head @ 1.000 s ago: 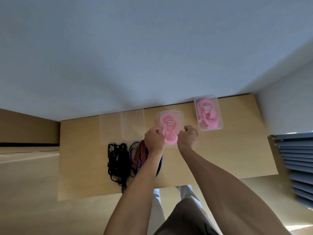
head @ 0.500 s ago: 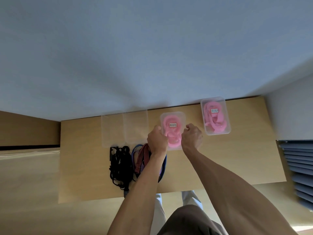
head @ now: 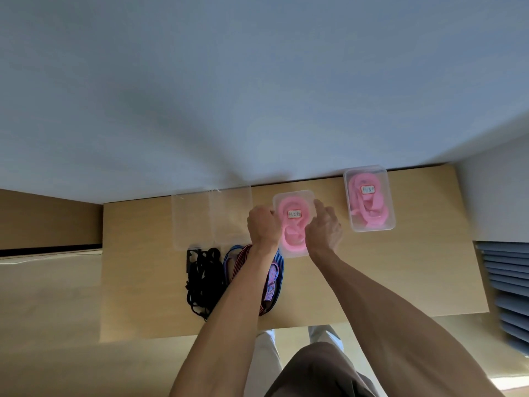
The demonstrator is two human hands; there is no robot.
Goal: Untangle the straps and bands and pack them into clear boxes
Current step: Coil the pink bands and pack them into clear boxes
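Wooden table point(head: 400, 270), grey wall point(head: 257, 81)

A light wooden table point(head: 400, 270) is set against a plain pale wall point(head: 257, 81) beyond the hands. Wood-toned floor point(head: 48, 310) is seen to their left, and grey-blue slats point(head: 509, 282) to their right.

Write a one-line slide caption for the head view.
Both hands, left hand and right hand, grip a lidded clear box of pink bands on the table.
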